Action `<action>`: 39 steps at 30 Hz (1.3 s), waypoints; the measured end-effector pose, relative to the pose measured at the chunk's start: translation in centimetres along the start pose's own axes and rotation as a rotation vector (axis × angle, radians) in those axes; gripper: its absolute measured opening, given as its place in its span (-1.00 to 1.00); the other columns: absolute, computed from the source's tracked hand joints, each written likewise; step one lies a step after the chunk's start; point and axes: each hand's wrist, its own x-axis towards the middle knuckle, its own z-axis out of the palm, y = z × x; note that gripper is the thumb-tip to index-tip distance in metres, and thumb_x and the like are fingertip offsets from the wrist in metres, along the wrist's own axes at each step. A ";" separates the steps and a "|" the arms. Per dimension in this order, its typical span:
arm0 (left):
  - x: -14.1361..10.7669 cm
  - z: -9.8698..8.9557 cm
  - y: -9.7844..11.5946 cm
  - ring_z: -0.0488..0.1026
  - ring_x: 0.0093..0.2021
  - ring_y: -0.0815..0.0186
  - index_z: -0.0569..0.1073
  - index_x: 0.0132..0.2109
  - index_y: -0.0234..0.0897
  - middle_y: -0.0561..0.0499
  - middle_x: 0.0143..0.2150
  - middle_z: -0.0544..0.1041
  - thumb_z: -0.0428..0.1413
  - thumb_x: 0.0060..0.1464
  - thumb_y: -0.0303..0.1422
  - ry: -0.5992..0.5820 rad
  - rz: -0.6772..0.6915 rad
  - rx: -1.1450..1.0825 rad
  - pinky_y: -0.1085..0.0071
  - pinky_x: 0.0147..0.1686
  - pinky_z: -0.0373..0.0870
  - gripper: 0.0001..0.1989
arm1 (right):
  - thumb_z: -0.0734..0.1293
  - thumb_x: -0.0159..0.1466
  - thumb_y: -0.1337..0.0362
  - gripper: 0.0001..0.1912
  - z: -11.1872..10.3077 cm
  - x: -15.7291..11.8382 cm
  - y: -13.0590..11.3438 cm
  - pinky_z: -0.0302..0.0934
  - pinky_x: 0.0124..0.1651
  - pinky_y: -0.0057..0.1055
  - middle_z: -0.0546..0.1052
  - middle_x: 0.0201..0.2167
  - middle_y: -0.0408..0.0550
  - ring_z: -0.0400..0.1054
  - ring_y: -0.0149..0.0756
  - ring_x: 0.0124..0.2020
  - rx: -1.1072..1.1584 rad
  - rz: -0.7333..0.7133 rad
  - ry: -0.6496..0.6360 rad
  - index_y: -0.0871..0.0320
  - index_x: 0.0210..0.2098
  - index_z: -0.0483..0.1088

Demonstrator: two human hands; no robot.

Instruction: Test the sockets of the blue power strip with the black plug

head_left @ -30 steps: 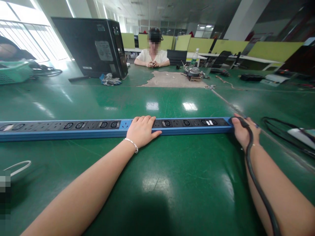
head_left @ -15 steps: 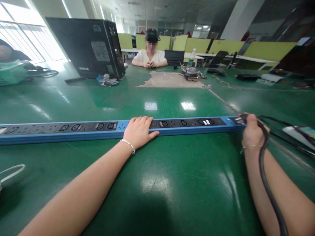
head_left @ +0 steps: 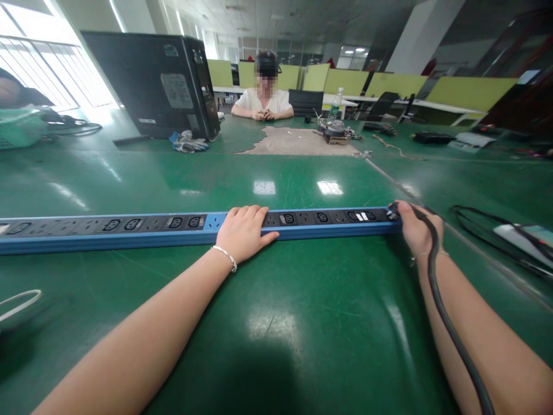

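A long blue power strip [head_left: 324, 231] with black socket panels lies across the green table. My left hand [head_left: 242, 233] rests over its middle, fingers draped across the far edge and thumb along the near side, gripping it. Toward the strip's right end, my right hand [head_left: 419, 227] is closed around a black power plug [head_left: 394, 208]. Metal prongs show at the plug's left tip, close above the last sockets; whether they touch the strip I cannot tell. A thick black cord [head_left: 440, 294] runs from the plug down over my right forearm. My right hand hides the strip's end.
A black computer case [head_left: 142, 86] stands back left, with gloves [head_left: 189, 142] beside it. Across the table sits a person [head_left: 263, 101] with hands together. A bottle [head_left: 336, 104] and coiled device are behind. Black cables [head_left: 475, 222] lie right; a green basket [head_left: 21, 127] is left.
My right hand has moved left with the plug, from beyond the strip's right end to over its last sockets. My left hand has stayed in place on the strip.
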 end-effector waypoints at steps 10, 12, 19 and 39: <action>0.1 -0.1 0.1 0.32 0.06 0.09 0.24 0.15 -0.31 -0.16 0.06 0.41 -0.10 0.13 0.05 -0.016 -0.001 -0.003 0.19 0.05 0.13 -0.39 | 0.17 0.21 0.01 -0.59 0.4 0.1 0.1 0.23 0.00 -0.15 0.58 -0.23 -0.01 0.41 -0.11 -0.10 -0.064 -0.036 0.013 0.10 -0.18 0.52; 0.1 0.0 0.0 0.32 0.06 0.09 0.25 0.15 -0.31 -0.16 0.06 0.41 -0.10 0.13 0.05 -0.011 0.002 0.001 0.20 0.05 0.14 -0.39 | 0.18 0.20 0.03 -0.60 0.3 0.1 -0.1 0.23 0.00 -0.18 0.58 -0.23 0.00 0.41 -0.13 -0.10 -0.060 -0.030 0.026 0.10 -0.19 0.52; 0.0 0.0 0.0 0.32 0.05 0.09 0.25 0.14 -0.33 -0.16 0.05 0.42 -0.10 0.13 0.04 0.001 0.007 0.005 0.19 0.04 0.15 -0.39 | 0.20 0.19 0.04 -0.60 0.3 -0.3 -0.7 0.24 -0.02 -0.23 0.58 -0.25 0.02 0.42 -0.15 -0.11 -0.018 -0.024 0.054 0.14 -0.20 0.53; 0.0 0.0 0.0 0.33 0.04 0.09 0.26 0.13 -0.32 -0.15 0.05 0.42 -0.08 0.12 0.04 0.006 0.007 0.009 0.20 0.04 0.15 -0.39 | 0.20 0.18 0.01 -0.57 0.4 -0.5 -0.6 0.23 0.01 -0.23 0.58 -0.23 0.02 0.42 -0.15 -0.11 0.017 -0.064 0.036 0.14 -0.17 0.52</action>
